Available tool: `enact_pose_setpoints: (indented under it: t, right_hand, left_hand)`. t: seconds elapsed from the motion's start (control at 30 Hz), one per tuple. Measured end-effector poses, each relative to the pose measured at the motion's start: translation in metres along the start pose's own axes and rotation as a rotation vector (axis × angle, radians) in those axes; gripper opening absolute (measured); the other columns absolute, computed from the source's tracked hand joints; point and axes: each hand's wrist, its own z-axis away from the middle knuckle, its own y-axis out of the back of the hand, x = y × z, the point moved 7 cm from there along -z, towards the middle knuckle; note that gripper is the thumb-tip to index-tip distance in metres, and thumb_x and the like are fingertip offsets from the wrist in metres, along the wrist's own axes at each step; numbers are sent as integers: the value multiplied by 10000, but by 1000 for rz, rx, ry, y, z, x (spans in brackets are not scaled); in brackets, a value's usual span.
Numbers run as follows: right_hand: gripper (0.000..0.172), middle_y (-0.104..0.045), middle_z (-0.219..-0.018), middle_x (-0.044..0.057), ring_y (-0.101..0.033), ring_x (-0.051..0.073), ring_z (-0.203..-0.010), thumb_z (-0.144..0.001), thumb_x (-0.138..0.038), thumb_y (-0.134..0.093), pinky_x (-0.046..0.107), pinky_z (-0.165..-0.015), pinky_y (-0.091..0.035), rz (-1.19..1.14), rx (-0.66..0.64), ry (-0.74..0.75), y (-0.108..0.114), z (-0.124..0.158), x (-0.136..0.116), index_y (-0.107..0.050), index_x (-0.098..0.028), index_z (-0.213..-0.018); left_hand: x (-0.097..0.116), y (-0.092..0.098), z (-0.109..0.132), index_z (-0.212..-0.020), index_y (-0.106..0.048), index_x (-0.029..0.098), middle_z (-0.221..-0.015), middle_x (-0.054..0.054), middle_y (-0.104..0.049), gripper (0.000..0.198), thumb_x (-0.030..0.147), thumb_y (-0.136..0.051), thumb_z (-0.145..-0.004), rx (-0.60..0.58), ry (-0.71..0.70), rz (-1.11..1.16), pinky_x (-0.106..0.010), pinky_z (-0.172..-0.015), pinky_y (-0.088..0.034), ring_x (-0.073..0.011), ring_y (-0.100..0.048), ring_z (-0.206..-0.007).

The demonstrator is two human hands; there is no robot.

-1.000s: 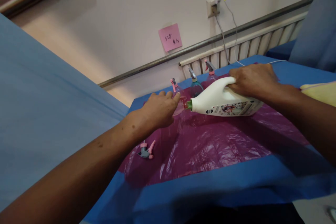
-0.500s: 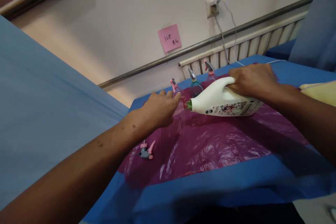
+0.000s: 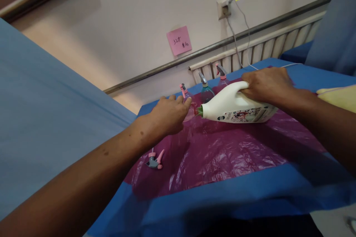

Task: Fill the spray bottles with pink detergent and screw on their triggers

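Note:
My right hand (image 3: 265, 83) grips the handle of a large white detergent jug (image 3: 222, 103), which lies tilted with its mouth pointing left. A green spout (image 3: 200, 111) shows at the jug's mouth. Right at that spout is the opening of a clear pinkish bottle (image 3: 190, 114). My left hand (image 3: 172, 114) is wrapped about this bottle, hiding much of it. Whether liquid is flowing, I cannot tell. Nearer to me, a loose pink and grey spray trigger head (image 3: 155, 160) lies on the purple plastic sheet (image 3: 222, 155).
Behind the jug stand a pink-topped spray bottle (image 3: 185, 90), a teal spray bottle (image 3: 206, 92) and another pink one (image 3: 221, 76). Blue cloth (image 3: 250, 189) covers the table. A yellow cloth (image 3: 339, 98) lies right; a blue curtain (image 3: 50, 118) hangs left. Cords run down from a wall socket (image 3: 224, 7).

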Motion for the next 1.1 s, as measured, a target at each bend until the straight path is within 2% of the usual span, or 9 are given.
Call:
enact_pose_setpoints:
  t: [0.33,0.5,0.6,0.93,1.1]
  right_hand:
    - [486,-814,-1028,158,-739,393,-943,-973,-653,-569,474,-796,-484,3,12,-10,0,1,0,-828,-293,-1172]
    - [490,-814,-1021,152,-736,385,-933,-986,-666,-554,465,-774,-479,29,8,-4,-1,-1,1,-825,-302,-1171]
    - [487,-810,-1032,160,-738,403,-954,-982,-672,-564,479,-777,-475,12,10,-6,-3,-2,3,-825,-306,-1168]
    - [408,-802,-1015,146,-728,392,-991,-980,-620,-614,482,-828,-474,-14,18,-31,-3,0,4,-824,-313,-1147]
    - [420,-801,-1007,149,-722,389,-969,-973,-631,-620,488,-829,-475,-8,18,-29,-4,-2,5,-821,-305,-1145]
  left_hand:
    - [3,2,-1,-1680,-428,99,-1417,-244,-701,839,166,-674,-880,20,-14,-32,-466,-851,-535,-403,-681,-1180]
    - [4,3,-1,-1463,-586,93,-1308,-227,-736,587,129,-637,-879,56,-20,-43,-457,-797,-518,-386,-694,-1096]
    - [4,3,-1,-1384,-602,109,-1274,-211,-745,508,112,-622,-876,65,-24,-43,-441,-772,-501,-368,-695,-1064]
    - [4,9,-1,-1366,-595,101,-1245,-213,-743,505,102,-627,-862,116,-52,-43,-441,-740,-466,-377,-695,-1038]
    - [4,10,0,-1335,-619,108,-1291,-215,-731,468,123,-642,-868,131,-57,-42,-448,-751,-458,-385,-693,-1062]
